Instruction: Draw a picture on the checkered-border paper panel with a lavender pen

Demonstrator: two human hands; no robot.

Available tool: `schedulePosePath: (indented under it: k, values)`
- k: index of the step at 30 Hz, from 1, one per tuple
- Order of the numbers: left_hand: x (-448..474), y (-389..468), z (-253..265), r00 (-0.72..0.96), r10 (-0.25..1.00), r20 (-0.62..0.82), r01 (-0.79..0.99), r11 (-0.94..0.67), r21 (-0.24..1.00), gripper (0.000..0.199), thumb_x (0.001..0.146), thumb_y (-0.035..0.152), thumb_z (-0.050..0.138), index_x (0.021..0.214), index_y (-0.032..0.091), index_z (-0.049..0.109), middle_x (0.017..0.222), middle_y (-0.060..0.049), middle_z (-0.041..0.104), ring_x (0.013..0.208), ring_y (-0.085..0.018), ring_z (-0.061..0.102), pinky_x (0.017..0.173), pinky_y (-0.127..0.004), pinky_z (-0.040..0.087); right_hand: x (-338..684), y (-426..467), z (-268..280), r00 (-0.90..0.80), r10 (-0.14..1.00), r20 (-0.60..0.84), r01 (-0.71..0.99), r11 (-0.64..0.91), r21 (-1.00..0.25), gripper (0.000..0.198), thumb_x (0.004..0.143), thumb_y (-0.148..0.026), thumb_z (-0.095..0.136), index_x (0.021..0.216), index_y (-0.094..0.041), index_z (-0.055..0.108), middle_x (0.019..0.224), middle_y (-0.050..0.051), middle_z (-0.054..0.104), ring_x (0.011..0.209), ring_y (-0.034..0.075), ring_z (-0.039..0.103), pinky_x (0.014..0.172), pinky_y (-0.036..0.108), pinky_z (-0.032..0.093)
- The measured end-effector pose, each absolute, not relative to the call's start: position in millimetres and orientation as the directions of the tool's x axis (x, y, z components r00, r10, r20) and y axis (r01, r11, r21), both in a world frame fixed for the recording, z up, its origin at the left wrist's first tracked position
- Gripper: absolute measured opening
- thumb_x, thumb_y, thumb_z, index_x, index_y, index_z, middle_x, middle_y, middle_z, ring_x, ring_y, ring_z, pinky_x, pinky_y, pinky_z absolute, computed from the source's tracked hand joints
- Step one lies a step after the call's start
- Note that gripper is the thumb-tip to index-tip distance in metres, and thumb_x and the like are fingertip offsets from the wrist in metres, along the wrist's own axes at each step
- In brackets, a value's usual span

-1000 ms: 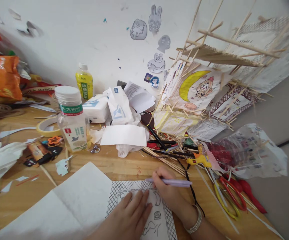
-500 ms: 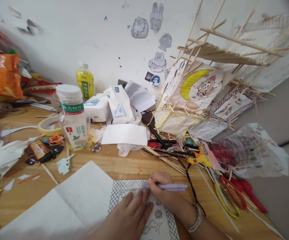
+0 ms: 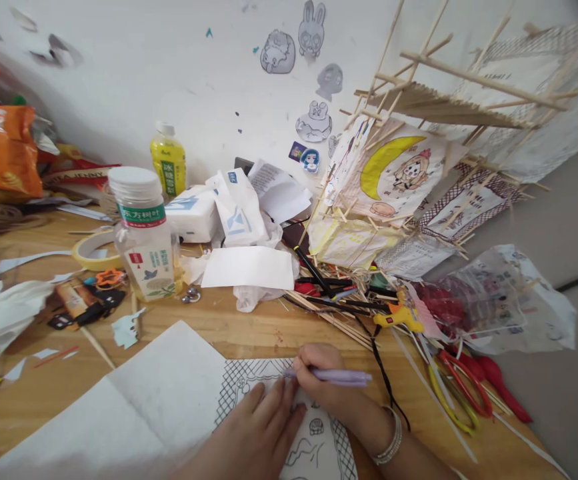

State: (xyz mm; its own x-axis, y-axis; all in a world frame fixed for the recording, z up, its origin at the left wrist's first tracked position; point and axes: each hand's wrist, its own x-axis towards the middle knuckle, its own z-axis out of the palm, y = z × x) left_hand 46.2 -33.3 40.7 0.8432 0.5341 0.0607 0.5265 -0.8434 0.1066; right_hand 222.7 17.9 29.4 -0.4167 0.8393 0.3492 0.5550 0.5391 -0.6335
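Note:
A lilac pen point(image 3: 341, 377) is gripped in my right hand point(image 3: 321, 373), its tip end at the upper part of a sheet of paper point(image 3: 317, 427). Black crosshatching borders this sheet, with line drawings inside it. Flat on the drawing lies my left hand point(image 3: 259, 427), fingers stretched out and their tips close to the pen point. The fingers hide part of the drawing, and the exact tip of the pen is hard to make out. To the left, folded blank white paper point(image 3: 119, 407) spreads over the table.
Behind the paper stand a clear bottle point(image 3: 143, 247), a yellow bottle point(image 3: 167, 160) and tissue packs point(image 3: 239, 207). On the right are a stick-frame lantern point(image 3: 393, 167), a yellow glue gun point(image 3: 401, 320) with its black cord, and scissors point(image 3: 463, 393). A tape roll point(image 3: 96, 251) lies left.
My right hand and the pen have shifted very slightly left. My left hand stays flat on the drawing. The whole view has moved a little.

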Motion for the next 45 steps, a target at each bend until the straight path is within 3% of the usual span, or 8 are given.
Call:
schedulePosePath:
  k: [9,14,18,25,29,36,45]
  values:
    - [44.4,-35.2,44.1,0.847,0.532,0.017,0.528,-0.844,0.097,0.056,0.095,0.046,0.048,0.138,0.01,0.048,0.139,-0.018,0.047,0.125,-0.031,0.048,0.098,-0.04,0.036,223.8,19.1,25.3,-0.383,0.849,0.363,0.596,0.527,-0.606,0.03,0.083,-0.019,0.041,0.054,-0.022,0.032,0.05,-0.006,0.037,0.047,0.01,0.039,0.049,0.023,0.03]
    - [45.3,-34.0,46.7,0.849,0.528,-0.017,0.526,-0.843,0.108,0.056,0.095,0.044,0.047,0.139,0.009,0.046,0.142,-0.02,0.042,0.127,-0.032,0.046,0.098,-0.043,0.037,224.5,19.6,23.9,-0.279,0.88,0.386,0.659,0.467,-0.59,0.031,0.083,-0.018,0.04,0.055,-0.022,0.029,0.05,-0.006,0.037,0.047,0.01,0.039,0.048,0.023,0.029]
    - [46.0,-36.0,44.9,0.847,0.532,-0.021,0.53,-0.84,0.113,0.055,0.095,0.044,0.046,0.138,0.009,0.048,0.141,-0.019,0.043,0.126,-0.032,0.047,0.098,-0.043,0.038,224.9,20.6,21.5,-0.315,0.86,0.402,0.643,0.505,-0.577,0.031,0.084,-0.019,0.04,0.054,-0.022,0.03,0.05,-0.006,0.037,0.047,0.01,0.039,0.048,0.024,0.029]
    - [44.9,-36.1,44.1,0.845,0.534,0.022,0.53,-0.843,0.095,0.056,0.09,0.039,0.056,0.137,0.009,0.049,0.141,-0.019,0.044,0.126,-0.032,0.048,0.097,-0.042,0.038,223.7,19.5,22.7,-0.226,0.893,0.388,0.687,0.429,-0.587,0.031,0.084,-0.02,0.039,0.054,-0.022,0.028,0.05,-0.005,0.037,0.047,0.011,0.038,0.046,0.024,0.028]
    - [45.1,-34.5,44.4,0.858,0.513,-0.012,0.513,-0.855,0.071,0.061,0.084,0.034,0.064,0.138,0.008,0.048,0.141,-0.021,0.043,0.125,-0.034,0.048,0.096,-0.043,0.039,224.2,18.0,26.2,-0.254,0.89,0.378,0.687,0.441,-0.577,0.031,0.084,-0.019,0.039,0.055,-0.022,0.029,0.05,-0.005,0.038,0.048,0.011,0.039,0.048,0.024,0.028]
    - [45.7,-34.5,43.7,0.833,0.552,0.037,0.544,-0.83,0.124,0.055,0.093,0.043,0.051,0.137,0.01,0.049,0.139,-0.019,0.047,0.125,-0.031,0.048,0.098,-0.041,0.036,225.6,19.8,20.9,-0.356,0.865,0.353,0.6,0.501,-0.623,0.032,0.084,-0.02,0.043,0.054,-0.021,0.033,0.051,-0.006,0.037,0.048,0.01,0.039,0.049,0.024,0.03]
    - [44.6,-36.8,42.3,0.843,0.535,0.057,0.531,-0.844,0.078,0.053,0.093,0.041,0.049,0.135,0.009,0.051,0.138,-0.017,0.049,0.124,-0.031,0.049,0.096,-0.041,0.037,226.9,19.6,23.7,-0.122,0.939,0.32,0.665,0.317,-0.676,0.031,0.084,-0.022,0.043,0.055,-0.023,0.032,0.051,-0.005,0.04,0.05,0.012,0.041,0.048,0.025,0.031]
